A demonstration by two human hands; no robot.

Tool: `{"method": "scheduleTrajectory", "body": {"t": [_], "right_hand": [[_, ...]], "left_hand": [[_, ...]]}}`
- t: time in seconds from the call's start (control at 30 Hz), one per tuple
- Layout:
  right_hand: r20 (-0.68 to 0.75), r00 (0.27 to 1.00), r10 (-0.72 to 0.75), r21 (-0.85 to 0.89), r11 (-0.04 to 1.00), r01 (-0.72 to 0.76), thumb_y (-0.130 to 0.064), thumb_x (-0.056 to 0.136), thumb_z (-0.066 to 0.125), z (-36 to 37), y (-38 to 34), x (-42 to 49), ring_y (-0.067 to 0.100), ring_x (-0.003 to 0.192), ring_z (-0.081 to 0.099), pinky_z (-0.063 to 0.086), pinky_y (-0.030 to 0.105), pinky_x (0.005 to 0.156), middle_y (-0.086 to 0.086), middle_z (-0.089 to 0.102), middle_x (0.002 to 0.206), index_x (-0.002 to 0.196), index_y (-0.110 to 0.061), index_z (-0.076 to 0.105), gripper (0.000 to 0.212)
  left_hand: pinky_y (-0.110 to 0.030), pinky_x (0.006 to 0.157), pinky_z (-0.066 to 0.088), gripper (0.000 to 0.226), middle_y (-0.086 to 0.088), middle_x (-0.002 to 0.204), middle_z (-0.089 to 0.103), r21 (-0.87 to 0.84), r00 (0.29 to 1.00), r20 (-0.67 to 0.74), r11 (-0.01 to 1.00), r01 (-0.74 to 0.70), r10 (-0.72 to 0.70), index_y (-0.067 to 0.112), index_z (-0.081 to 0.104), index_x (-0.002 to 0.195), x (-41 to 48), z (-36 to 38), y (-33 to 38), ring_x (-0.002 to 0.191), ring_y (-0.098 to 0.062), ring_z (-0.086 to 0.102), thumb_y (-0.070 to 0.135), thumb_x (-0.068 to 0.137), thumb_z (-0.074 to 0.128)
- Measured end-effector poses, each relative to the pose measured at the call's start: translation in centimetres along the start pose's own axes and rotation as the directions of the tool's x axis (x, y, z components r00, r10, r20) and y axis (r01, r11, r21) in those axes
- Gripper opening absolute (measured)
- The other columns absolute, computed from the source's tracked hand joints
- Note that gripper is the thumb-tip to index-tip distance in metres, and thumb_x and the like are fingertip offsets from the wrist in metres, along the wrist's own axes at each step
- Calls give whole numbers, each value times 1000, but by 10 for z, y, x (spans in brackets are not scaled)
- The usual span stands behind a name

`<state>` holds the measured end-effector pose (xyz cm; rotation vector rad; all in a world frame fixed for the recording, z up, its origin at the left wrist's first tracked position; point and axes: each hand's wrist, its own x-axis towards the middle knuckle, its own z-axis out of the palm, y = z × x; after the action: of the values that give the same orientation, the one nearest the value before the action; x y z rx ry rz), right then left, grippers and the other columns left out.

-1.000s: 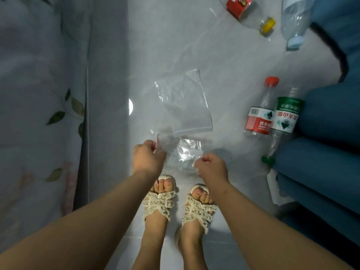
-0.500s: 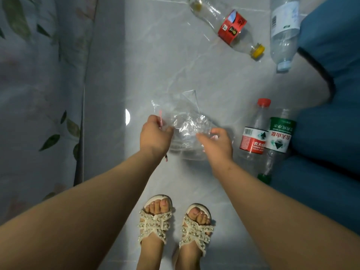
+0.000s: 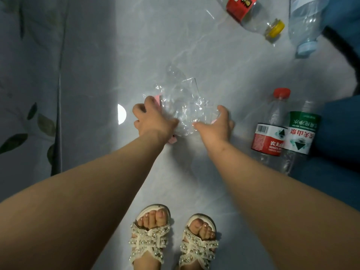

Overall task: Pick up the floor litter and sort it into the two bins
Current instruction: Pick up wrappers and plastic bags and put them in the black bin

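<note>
Gripping crinkled, glossy clear plastic bag (image 3: 181, 106) — left hand (image 3: 153, 121), right hand (image 3: 216, 126), fingers curled, right perhaps loosely

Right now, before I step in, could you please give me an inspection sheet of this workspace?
Surface: grey marbled floor, one bright light spot.
Job's things: crumpled clear plastic bag between both hands; yellow-capped bottle, pale-blue-capped bottle, red-capped bottle, green-labelled bottle lying on the floor; bins not in view.
Clutter: nothing seen.
Grippers: left hand and right hand both grip the bag, fingers curled.
Cables: nothing seen.
Surroundings: leaf-print fabric left, blue upholstery right.
</note>
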<state>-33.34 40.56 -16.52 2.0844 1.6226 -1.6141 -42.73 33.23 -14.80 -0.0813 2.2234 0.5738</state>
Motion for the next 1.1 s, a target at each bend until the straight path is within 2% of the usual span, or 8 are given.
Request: {"method": "scheduleTrajectory", "body": {"t": [0.07, 0.13, 0.2, 0.3, 0.4, 0.67, 0.8, 1.1], "right_hand": [[22, 999, 33, 68, 997, -34, -5, 75, 70, 7, 1, -3, 16, 87, 50, 42, 17, 72, 5, 45, 126, 125, -24, 46, 59], [58, 991, 121, 158, 979, -129, -2, 74, 71, 8, 2, -8, 19, 79, 56, 50, 31, 76, 1, 58, 100, 106, -21, 50, 42], [111, 973, 201, 213, 952, -221, -3, 78, 70, 4, 1, -15, 16, 66, 55, 51, 31, 67, -3, 54, 79, 85, -19, 50, 26], [151, 965, 212, 249, 937, -245, -6, 83, 68, -6, -7, -32, 12, 56, 48, 46, 28, 60, -4, 48, 71, 71, -21, 45, 30], [171, 969, 179, 286, 932, -223, -7, 82, 68, -24, -30, -55, 15, 62, 49, 45, 24, 54, -2, 48, 71, 70, -18, 45, 29], [162, 985, 60, 433, 892, -126, -4, 85, 64, -99, -134, -151, 15, 61, 44, 46, 19, 52, 0, 44, 69, 82, -14, 49, 19], [137, 990, 26, 526, 845, -96, -4, 87, 62, -146, -192, -207, 11, 57, 44, 46, 20, 56, -1, 47, 71, 89, -12, 53, 12], [50, 998, -48, 689, 725, 0, -5, 87, 62, -266, -287, -343, 10, 60, 45, 49, 23, 61, 0, 47, 74, 81, -17, 52, 17]], "left_hand": [[-36, 75, 52, 65, -1, 123, 31, -94, 999, 24, 995, 28, -26, 28, 32, 129, 0, 0, -1, 102, -30, 51, 15, 77, 69], [-34, 54, 53, 64, -5, 110, 44, -228, 995, 82, 970, 81, -64, 25, 29, 129, -4, -4, -3, 77, -33, 58, 8, 80, 67], [-31, 40, 47, 61, -7, 96, 50, -336, 990, 116, 934, 121, -86, 23, 28, 126, -9, -11, -3, 57, -28, 54, 3, 82, 65], [-20, 34, 40, 51, -9, 92, 52, -440, 988, 120, 887, 141, -98, 15, 40, 122, -21, -29, 1, 52, -21, 47, -1, 81, 66], [-20, 39, 38, 26, -5, 72, 53, -450, 991, 124, 887, 106, -55, 18, 49, 87, -43, -52, 17, 51, -20, 45, -1, 82, 65], [-27, 56, 40, 10, -5, 67, 52, -447, 994, 46, 892, -68, 99, 9, 56, 93, -139, -138, 103, 59, -23, 48, 2, 86, 59], [-30, 53, 43, 12, -7, 61, 52, -425, 987, 6, 894, -141, 158, 12, 55, 77, -202, -187, 152, 52, -26, 48, 5, 85, 59], [-22, 33, 41, 6, -10, 66, 51, -517, 954, 25, 820, -245, 300, 8, 54, 88, -372, -274, 241, 46, -23, 47, 2, 89, 54]]}}
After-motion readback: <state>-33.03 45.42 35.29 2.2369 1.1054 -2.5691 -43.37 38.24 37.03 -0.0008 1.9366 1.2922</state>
